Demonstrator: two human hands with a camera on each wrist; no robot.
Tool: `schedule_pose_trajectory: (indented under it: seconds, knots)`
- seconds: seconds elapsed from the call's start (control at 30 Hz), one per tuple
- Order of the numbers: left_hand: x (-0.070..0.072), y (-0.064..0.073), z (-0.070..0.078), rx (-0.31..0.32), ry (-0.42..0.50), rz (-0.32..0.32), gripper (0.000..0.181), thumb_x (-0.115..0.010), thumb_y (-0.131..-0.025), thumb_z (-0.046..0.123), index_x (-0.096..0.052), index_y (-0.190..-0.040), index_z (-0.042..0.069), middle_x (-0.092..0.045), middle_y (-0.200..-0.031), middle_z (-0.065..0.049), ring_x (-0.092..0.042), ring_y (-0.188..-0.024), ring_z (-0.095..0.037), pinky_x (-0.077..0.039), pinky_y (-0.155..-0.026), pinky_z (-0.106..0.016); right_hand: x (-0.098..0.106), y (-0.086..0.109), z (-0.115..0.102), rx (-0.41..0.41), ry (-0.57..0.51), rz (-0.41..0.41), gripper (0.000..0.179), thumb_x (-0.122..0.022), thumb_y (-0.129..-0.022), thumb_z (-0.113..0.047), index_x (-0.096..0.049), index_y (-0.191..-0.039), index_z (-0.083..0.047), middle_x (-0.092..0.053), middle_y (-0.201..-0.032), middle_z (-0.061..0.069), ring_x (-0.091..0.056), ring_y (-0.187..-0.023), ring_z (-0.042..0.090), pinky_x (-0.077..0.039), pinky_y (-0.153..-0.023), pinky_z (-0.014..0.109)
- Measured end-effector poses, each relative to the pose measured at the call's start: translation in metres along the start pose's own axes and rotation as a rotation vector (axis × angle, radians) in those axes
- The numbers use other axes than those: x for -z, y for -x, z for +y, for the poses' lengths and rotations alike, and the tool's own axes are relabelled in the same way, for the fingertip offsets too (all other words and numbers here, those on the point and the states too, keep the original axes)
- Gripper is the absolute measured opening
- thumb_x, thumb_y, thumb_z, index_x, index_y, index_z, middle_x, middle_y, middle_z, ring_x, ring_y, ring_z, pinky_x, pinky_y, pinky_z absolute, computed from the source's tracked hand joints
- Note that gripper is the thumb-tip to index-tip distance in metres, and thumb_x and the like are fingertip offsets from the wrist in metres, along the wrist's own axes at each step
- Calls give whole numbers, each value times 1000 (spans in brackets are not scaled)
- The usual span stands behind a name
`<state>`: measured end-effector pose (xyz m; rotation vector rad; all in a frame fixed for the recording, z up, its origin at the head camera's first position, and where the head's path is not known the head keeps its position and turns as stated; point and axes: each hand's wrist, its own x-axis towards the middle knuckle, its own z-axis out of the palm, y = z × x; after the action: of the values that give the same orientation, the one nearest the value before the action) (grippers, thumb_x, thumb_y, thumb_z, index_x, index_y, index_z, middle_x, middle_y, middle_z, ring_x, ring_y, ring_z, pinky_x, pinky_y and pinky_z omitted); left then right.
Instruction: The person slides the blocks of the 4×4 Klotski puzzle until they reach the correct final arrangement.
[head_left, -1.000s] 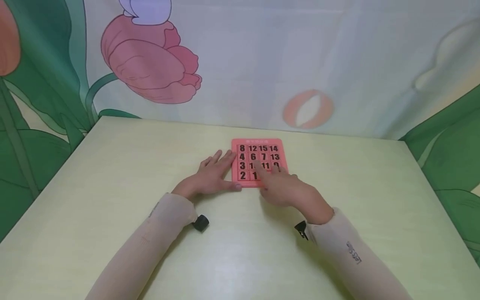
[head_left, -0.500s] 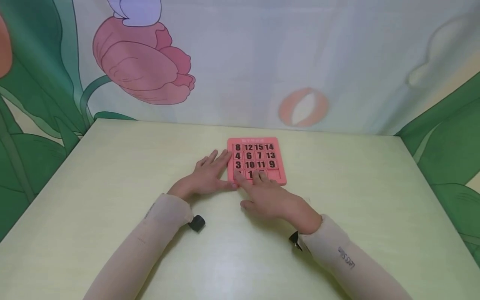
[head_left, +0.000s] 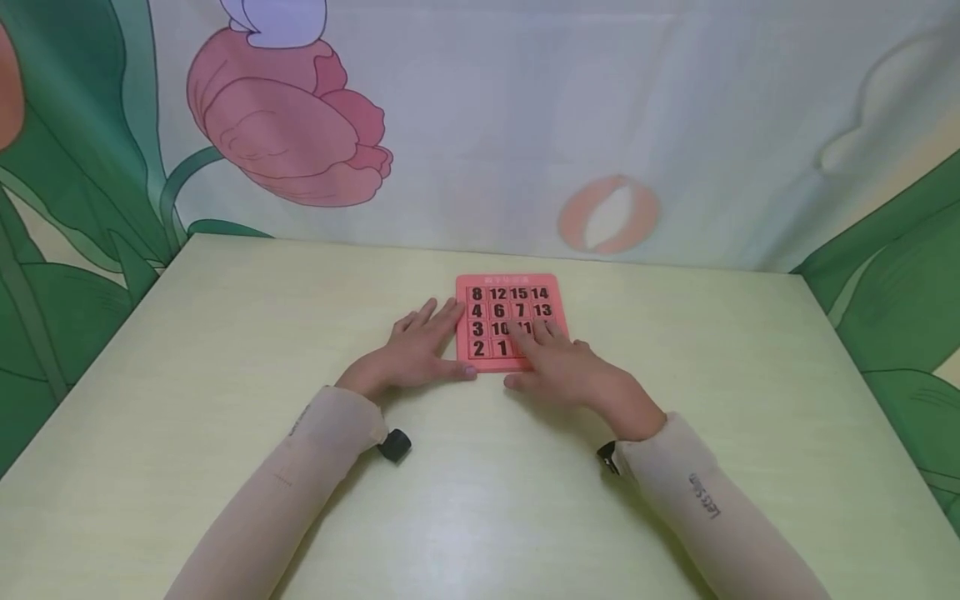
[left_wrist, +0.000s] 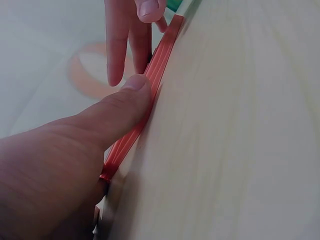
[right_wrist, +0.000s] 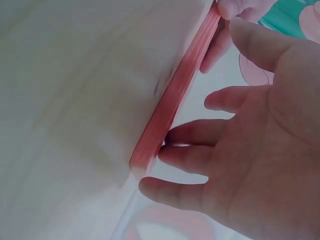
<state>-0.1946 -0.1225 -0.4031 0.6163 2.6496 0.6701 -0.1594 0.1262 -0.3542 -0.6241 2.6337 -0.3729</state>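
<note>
A pink sliding number puzzle (head_left: 504,365) lies flat near the far edge of the table, its square tiles printed with black numbers. My left hand (head_left: 416,350) rests at its left side, fingers spread along that edge. The left thumb (left_wrist: 127,102) touches the near edge by the corner. Over the lower right tiles is my right hand (head_left: 566,371), fingers stretched out and hiding several numbers. In the right wrist view, two middle fingers (right_wrist: 192,145) reach the board, while the thumb stays apart from it.
The pale wooden table (head_left: 465,500) spreads around the puzzle. Behind it hangs a curtain (head_left: 480,125) printed with flowers and leaves. A black wrist device (head_left: 395,446) shows at the left sleeve, and another black piece (head_left: 609,457) at the right.
My right hand went left to the puzzle's lower left tile, then came back right over the lower right tiles. The gap at the lower right is now covered. My left hand stays put.
</note>
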Motion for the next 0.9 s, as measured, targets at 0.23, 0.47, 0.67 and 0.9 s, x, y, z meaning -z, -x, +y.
schedule_pose_trajectory:
  seconds: [0.23, 0.47, 0.67, 0.9]
  knots:
    - [0, 0, 1, 8, -9, -6, 110, -60, -86, 73, -4, -164, 21, 2, -169, 2, 15, -153, -24, 6, -120, -50, 6, 10, -10, -33, 25, -74, 80, -56, -101, -50, -17, -164, -20, -17, -164, 25, -12, -151, 43, -21, -113, 68]
    - [0, 0, 2, 18, -6, -1, 109, -62, -86, 71, -3, -164, 22, 2, -169, 2, 15, -153, -23, 6, -120, -49, 18, 21, -19, 29, 60, -76, 68, -58, -103, -41, -32, -160, -13, -48, -151, 17, -44, -139, 37, -36, -111, 55]
    - [1, 0, 3, 9, -1, -3, 109, -62, -87, 70, -3, -164, 19, 2, -169, 0, 14, -153, -25, 5, -120, -50, 10, 6, -5, 42, 90, 87, 69, -60, -102, -40, -34, -159, -11, -28, -160, 26, -26, -147, 43, -34, -108, 65]
    - [2, 1, 2, 13, 3, -1, 108, -62, -88, 69, -2, -164, 21, 2, -169, 2, 14, -153, -23, 7, -120, -48, 8, -12, 14, 36, 21, 43, 90, -58, -98, -56, -12, -164, -16, -2, -166, 22, 1, -152, 37, -21, -113, 68]
